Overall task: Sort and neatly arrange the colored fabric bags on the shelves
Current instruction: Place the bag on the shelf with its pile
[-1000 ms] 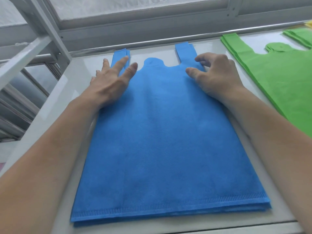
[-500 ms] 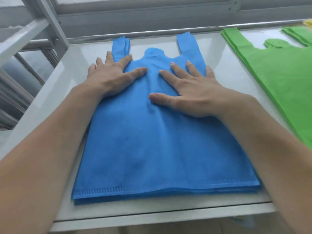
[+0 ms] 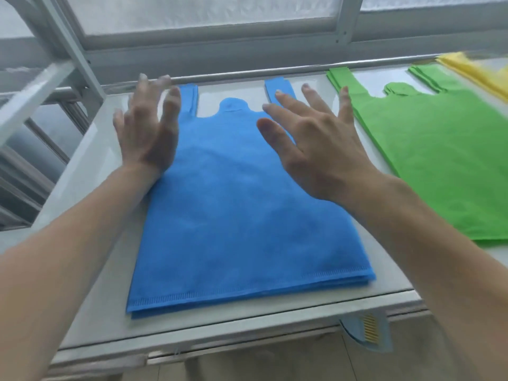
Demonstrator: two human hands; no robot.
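Head view: the blue bags (image 3: 242, 215) lie flat on the shelf (image 3: 90, 166), long axis toward 12 o'clock, handles far. The left hand (image 3: 147, 127) and right hand (image 3: 313, 144) spread wide, holding nothing. Green bags (image 3: 439, 160) lie at 3 o'clock.

A stockroom or small workshop: pale grey metal shelf (image 3: 90, 221) on a bolted steel frame (image 3: 68, 48), stacked non-woven bags, frosted window (image 3: 192, 15).

One blue bag stack (image 3: 242, 210), one green bag stack (image 3: 439, 160), one yellow bag stack (image 3: 478, 72), two hands (image 3: 148, 127) (image 3: 316, 149)
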